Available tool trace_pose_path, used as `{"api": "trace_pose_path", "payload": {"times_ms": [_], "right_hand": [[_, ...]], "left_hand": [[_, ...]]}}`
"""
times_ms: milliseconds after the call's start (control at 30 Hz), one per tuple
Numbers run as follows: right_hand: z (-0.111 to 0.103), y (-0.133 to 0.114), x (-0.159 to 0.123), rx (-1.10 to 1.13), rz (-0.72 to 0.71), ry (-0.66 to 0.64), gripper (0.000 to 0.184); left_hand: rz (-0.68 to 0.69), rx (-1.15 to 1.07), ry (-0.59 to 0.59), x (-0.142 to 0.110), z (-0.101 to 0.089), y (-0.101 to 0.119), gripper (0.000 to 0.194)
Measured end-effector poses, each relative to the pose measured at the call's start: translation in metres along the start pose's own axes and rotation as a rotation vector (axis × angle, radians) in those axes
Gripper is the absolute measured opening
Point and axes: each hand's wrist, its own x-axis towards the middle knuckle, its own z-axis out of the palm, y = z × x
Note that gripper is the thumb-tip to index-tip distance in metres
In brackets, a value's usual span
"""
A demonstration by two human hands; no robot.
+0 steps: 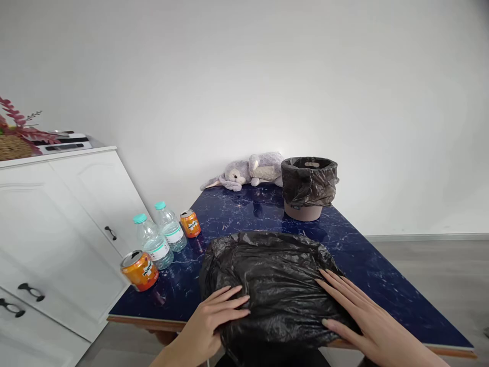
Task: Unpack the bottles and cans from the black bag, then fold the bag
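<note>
A crumpled black plastic bag [273, 278] lies spread over the near part of a dark blue marbled table [367, 255]. My left hand [212, 318] rests flat on the bag's near left side, fingers stretched out. My right hand [361, 318] lies flat on the bag's right side, fingers spread and pointing left. Neither hand holds anything.
A small bin lined with a black bag [308, 187] stands at the table's far end, a grey plush toy [248, 172] beside it. Two water bottles [162, 237] and two orange cans [139, 270] line the left edge. A white cabinet [57, 229] stands at the left.
</note>
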Motion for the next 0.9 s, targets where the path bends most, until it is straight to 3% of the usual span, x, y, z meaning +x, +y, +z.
{"api": "trace_pose_path", "payload": {"times_ms": [100,133,233,300,400,533,600,700,733,800,867,900], "right_hand": [[-0.007,0.000,-0.011,-0.028,-0.051,0.015,0.089],[-0.008,0.000,-0.014,-0.041,-0.069,0.040,0.088],[-0.009,0.001,-0.019,-0.067,-0.091,0.139,0.070],[-0.009,0.001,-0.019,-0.058,-0.095,0.205,0.051],[-0.012,-0.001,-0.013,-0.012,-0.097,0.281,0.032],[-0.008,-0.002,0.004,0.041,0.012,0.324,0.038],[-0.002,0.001,0.015,0.038,0.087,0.328,0.044],[0.005,0.004,0.032,-0.033,0.188,0.278,0.049],[0.005,0.004,0.037,-0.066,0.214,0.255,0.048],[0.004,0.001,0.045,-0.125,0.262,0.219,0.044],[-0.001,-0.004,0.051,-0.157,0.319,0.195,0.038],[-0.003,-0.007,0.053,-0.166,0.349,0.185,0.036]], "left_hand": [[-0.189,-0.188,0.143,0.000,-0.010,0.003,0.035],[-0.273,-0.223,0.208,-0.001,-0.013,0.003,0.031],[-0.465,-0.286,0.413,0.000,-0.019,0.000,0.050],[-0.516,-0.340,0.492,0.006,-0.021,-0.004,0.064],[-0.520,-0.421,0.432,0.021,-0.027,-0.012,0.076],[-0.548,-0.323,0.303,0.040,-0.041,-0.031,0.078],[-0.572,-0.238,0.314,0.044,-0.050,-0.041,0.069],[-0.599,-0.062,0.396,0.045,-0.059,-0.045,0.036],[-0.564,0.048,0.464,0.045,-0.061,-0.041,0.029],[-0.372,0.303,0.613,0.046,-0.061,-0.025,0.037],[-0.040,0.479,0.673,0.049,-0.058,0.001,0.046],[0.125,0.495,0.629,0.051,-0.055,0.015,0.049]]}}
